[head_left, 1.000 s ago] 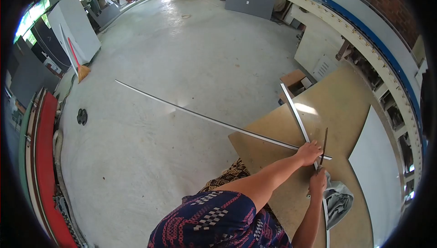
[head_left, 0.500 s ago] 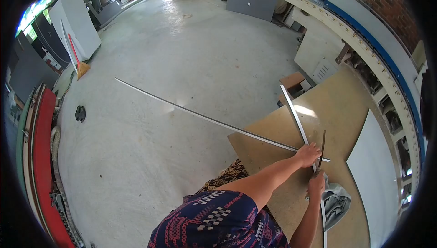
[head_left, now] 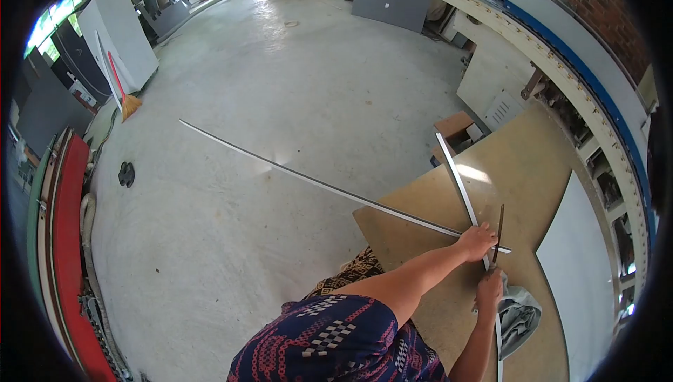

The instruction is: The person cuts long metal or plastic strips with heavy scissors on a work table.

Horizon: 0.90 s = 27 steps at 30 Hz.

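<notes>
My left hand (head_left: 478,241) is closed on a long, thin metal strip (head_left: 315,182), near the strip's right end. This strip lies across a second metal strip (head_left: 457,180), which runs lengthwise under both hands. In my right hand (head_left: 490,288), closed around its near end, is a hacksaw (head_left: 499,231), seen edge-on from above as a thin dark bar. It crosses the first strip just right of my left hand. A crumpled grey cloth (head_left: 520,319) lies beside my right hand on the brown board (head_left: 540,164).
A white sheet (head_left: 578,277) lies on the board's right side. Beyond stands a long machine (head_left: 484,10) with a blue edge. A cardboard box (head_left: 454,129) sits by the board's far edge. Red equipment (head_left: 73,242) lines the left; a broom (head_left: 128,105) leans against a white cabinet (head_left: 120,38).
The hacksaw and my right hand have drawn back slightly toward me. My left hand keeps its place on the strip. The whole view has shifted a little.
</notes>
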Each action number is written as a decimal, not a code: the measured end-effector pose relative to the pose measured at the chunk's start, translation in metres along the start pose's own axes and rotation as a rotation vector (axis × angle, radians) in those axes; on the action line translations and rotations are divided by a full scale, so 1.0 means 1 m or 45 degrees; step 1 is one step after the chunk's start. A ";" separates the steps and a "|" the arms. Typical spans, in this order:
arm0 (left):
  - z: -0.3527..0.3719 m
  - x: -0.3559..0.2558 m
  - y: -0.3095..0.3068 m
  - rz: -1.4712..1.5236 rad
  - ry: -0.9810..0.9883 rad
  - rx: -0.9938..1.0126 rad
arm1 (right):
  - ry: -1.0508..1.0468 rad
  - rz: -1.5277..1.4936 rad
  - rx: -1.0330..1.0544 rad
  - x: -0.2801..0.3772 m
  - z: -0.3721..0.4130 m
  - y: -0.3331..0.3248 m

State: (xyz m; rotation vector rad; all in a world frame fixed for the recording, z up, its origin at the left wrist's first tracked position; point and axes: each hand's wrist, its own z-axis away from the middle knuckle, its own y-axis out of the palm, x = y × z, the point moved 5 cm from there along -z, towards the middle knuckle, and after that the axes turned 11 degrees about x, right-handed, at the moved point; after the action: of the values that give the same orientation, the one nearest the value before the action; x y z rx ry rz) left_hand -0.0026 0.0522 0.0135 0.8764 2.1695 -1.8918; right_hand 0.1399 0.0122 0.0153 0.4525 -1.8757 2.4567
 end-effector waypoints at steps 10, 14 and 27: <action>0.002 0.000 0.002 -0.017 0.019 -0.035 | 0.050 -0.034 0.042 -0.021 0.063 0.013; 0.001 -0.001 0.003 -0.041 0.019 -0.038 | 0.013 0.045 -0.005 -0.004 0.026 0.000; 0.003 -0.004 -0.003 -0.048 0.034 -0.031 | 0.041 -0.022 0.014 -0.027 0.063 0.017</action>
State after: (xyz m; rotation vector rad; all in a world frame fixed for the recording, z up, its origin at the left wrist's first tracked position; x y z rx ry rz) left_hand -0.0017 0.0476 0.0167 0.8678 2.2353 -1.8767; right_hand 0.1759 -0.0475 0.0074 0.4256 -1.8397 2.4490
